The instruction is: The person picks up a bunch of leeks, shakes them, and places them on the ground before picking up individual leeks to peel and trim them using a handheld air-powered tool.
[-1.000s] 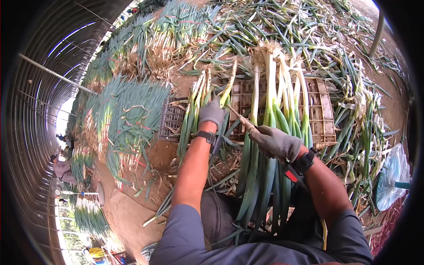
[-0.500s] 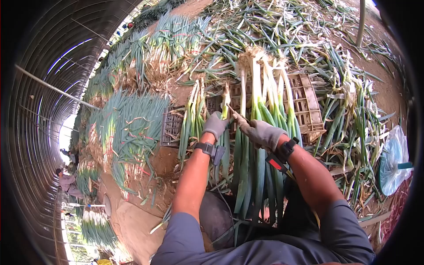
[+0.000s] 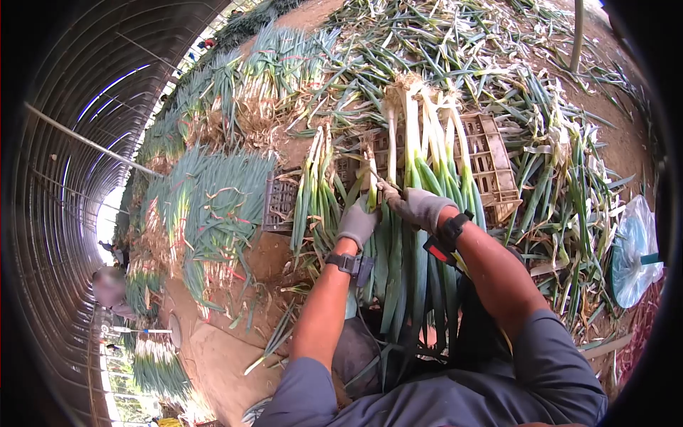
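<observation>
My left hand [image 3: 358, 222], in a grey glove, is closed round a green onion stalk [image 3: 371, 186] whose root end points away from me. Close beside it, my right hand [image 3: 421, 208], also gloved, has its fingers closed; its fingertips meet a thin brownish piece too small to make out near the stalk. Several thick green onions [image 3: 413, 135] lie just right of the stalk with their white, rooted ends on a plastic crate [image 3: 491, 160], and their leaves hang towards me. A smaller group of onions [image 3: 313, 174] rests to the left.
Tied onion bundles [image 3: 220, 206] cover the ground at left. Loose leaves [image 3: 555, 164] are heaped at right, near a clear plastic bag [image 3: 634, 252] and a pole [image 3: 578, 35]. A dark crate [image 3: 279, 203] lies left of my hands. Another person [image 3: 110, 288] is at far left.
My left hand has shifted slightly right and towards me, and leaves now spread beside the stalk it holds. My right hand has moved a little. The person at far left has changed posture.
</observation>
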`<state>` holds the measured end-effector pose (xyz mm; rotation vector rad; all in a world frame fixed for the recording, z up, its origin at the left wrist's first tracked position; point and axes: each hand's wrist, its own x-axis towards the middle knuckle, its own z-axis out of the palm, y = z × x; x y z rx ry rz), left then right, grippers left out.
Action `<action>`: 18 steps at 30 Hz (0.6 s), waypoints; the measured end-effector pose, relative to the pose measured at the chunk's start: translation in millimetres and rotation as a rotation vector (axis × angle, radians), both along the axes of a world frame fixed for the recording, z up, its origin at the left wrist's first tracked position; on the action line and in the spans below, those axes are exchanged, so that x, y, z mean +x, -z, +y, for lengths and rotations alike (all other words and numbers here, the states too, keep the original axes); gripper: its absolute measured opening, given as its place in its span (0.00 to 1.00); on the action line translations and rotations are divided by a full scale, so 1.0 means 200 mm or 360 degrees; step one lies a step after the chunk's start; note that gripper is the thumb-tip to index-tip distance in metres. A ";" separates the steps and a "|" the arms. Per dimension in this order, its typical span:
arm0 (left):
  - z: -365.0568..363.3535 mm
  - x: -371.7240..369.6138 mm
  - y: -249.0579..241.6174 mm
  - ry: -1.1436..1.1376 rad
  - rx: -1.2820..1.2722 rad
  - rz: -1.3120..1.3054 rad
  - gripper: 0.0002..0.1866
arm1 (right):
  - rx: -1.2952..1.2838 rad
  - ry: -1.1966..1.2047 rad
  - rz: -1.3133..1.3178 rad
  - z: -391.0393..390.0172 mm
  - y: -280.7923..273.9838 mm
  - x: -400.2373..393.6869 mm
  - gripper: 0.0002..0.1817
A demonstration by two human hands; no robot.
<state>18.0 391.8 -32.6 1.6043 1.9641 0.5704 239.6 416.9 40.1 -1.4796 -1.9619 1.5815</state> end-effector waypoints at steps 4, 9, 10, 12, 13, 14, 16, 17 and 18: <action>-0.09 0.01 0.03 -0.0073 -0.0008 0.0005 0.25 | 0.0255 0.0006 -0.0135 0.04 0.11 -0.04 0.45; -0.16 -0.01 0.01 -0.0026 -0.0061 -0.0014 0.31 | 0.0418 -0.0050 -0.0214 0.07 0.16 -0.11 0.41; -0.18 -0.02 0.04 -0.0017 0.0005 -0.0157 0.30 | 0.0388 -0.0075 -0.0220 0.07 0.15 -0.11 0.41; -0.23 -0.04 0.07 0.0004 0.0137 -0.0445 0.28 | 0.0330 -0.0124 -0.0230 0.08 0.12 -0.11 0.41; -0.24 -0.08 0.12 -0.0007 0.0110 -0.0525 0.29 | 0.0276 -0.0151 -0.0211 0.08 0.11 -0.12 0.41; -0.24 -0.12 0.19 -0.0016 0.0084 -0.0608 0.29 | 0.0223 -0.0178 -0.0192 0.08 0.10 -0.12 0.41; -0.25 -0.17 0.28 -0.0029 0.0056 -0.0736 0.30 | 0.0197 -0.0177 -0.0192 0.08 0.07 -0.13 0.41; -0.25 -0.18 0.31 -0.0036 0.0051 -0.0781 0.30 | 0.0221 -0.0151 -0.0209 0.07 0.07 -0.14 0.41; -0.26 -0.19 0.32 -0.0041 0.0045 -0.0824 0.30 | 0.0243 -0.0123 -0.0224 0.06 0.06 -0.14 0.42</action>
